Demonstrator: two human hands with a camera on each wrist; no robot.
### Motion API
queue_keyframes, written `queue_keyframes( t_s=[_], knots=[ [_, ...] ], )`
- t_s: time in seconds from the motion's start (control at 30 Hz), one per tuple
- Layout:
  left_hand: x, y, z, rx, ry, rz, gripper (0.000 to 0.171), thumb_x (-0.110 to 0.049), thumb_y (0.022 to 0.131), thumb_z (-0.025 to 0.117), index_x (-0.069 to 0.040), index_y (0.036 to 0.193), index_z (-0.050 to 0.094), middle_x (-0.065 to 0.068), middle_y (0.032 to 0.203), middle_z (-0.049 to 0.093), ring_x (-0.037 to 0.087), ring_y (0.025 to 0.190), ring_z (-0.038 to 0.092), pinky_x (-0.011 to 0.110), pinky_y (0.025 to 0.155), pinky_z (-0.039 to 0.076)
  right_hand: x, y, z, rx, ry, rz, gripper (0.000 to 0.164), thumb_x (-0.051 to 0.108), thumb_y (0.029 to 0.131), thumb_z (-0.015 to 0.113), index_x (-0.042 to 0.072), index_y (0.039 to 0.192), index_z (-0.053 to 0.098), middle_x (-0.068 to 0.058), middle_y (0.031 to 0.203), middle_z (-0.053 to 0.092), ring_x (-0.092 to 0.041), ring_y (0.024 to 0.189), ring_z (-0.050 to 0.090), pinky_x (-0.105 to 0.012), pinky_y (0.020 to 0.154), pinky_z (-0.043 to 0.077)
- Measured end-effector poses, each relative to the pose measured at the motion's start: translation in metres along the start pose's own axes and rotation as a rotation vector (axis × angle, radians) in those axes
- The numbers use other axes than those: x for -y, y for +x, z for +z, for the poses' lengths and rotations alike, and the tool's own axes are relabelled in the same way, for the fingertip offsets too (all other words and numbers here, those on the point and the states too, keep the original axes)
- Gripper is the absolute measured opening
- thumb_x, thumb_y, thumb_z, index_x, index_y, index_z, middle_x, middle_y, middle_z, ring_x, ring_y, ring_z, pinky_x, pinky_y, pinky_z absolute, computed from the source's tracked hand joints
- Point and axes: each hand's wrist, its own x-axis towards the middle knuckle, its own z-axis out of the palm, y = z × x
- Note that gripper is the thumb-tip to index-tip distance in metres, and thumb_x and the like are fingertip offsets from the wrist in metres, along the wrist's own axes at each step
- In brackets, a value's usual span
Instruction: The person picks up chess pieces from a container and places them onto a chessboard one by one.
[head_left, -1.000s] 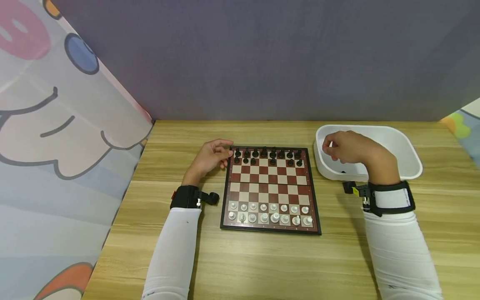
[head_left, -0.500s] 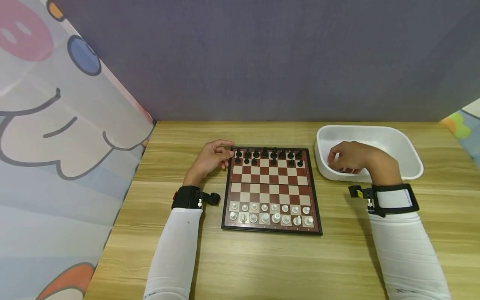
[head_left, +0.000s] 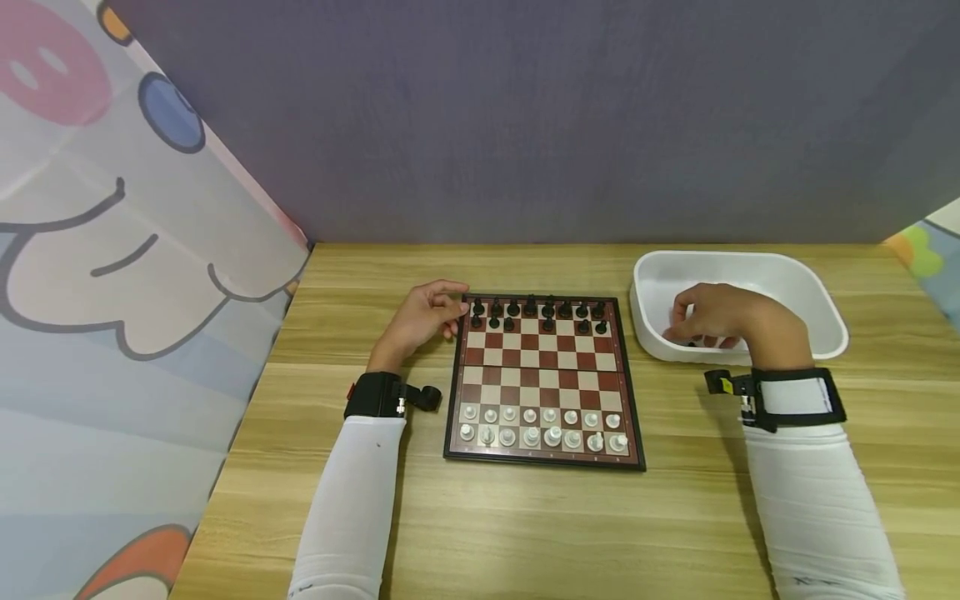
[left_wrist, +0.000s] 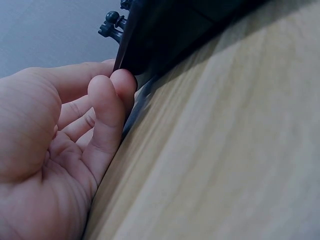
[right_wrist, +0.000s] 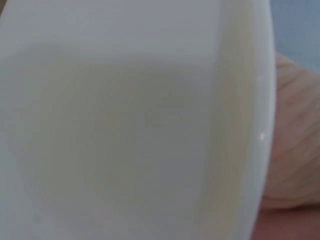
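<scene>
In the head view my left hand (head_left: 423,318) is at the far left corner of a red-and-cream chessboard (head_left: 536,367). The left wrist view shows the thumb and curled fingertips (left_wrist: 107,100) gripping the board's dark rim. Black chess pieces (head_left: 530,307) stand in two rows along the far side, with gaps in the front row. White pieces (head_left: 532,436) fill two rows on the near side. My right hand (head_left: 716,312) reaches down into a white tray (head_left: 813,287). Beside its fingertips is a small dark piece (head_left: 692,343); contact is hard to make out. The tray wall blocks these fingers in the right wrist view.
Wooden tabletop (head_left: 525,533) lies under the board and tray. A grey panel (head_left: 525,125) rises behind the table, and a cartoon-printed cloth (head_left: 97,275) hangs at the left. The tray wall (right_wrist: 260,125) stands close to my right wrist.
My right hand has lowered into the tray, down to the small dark piece on its floor. The left hand stays at the board's corner.
</scene>
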Motion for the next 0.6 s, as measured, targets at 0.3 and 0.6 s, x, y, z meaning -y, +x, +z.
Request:
queue_keyframes(
  t_s=[0.3, 0.6],
  knots=[
    [-0.001, 0.001, 0.000, -0.003, 0.005, -0.008, 0.038, -0.020, 0.084, 0.066, -0.018, 0.120, 0.057, 0.019, 0.087, 0.057, 0.029, 0.066, 0.055, 0.041, 0.061, 0.050, -0.003, 0.005, 0.001, 0.051, 0.020, -0.011, 0.030, 0.039, 0.083, 0.062, 0.012, 0.091, 0.051, -0.003, 0.072, 0.049, -0.019, 0.066, 0.048, -0.034, 0.054, 0.042],
    [-0.002, 0.000, 0.000, -0.006, 0.013, -0.013, 0.037, -0.019, 0.084, 0.065, -0.018, 0.120, 0.057, 0.018, 0.087, 0.057, 0.029, 0.066, 0.055, 0.041, 0.061, 0.050, 0.007, 0.017, 0.010, -0.036, -0.065, -0.165, 0.013, 0.006, 0.073, 0.047, 0.013, 0.083, 0.051, -0.002, 0.063, 0.044, -0.014, 0.050, 0.040, -0.029, 0.045, 0.034]
  ],
)
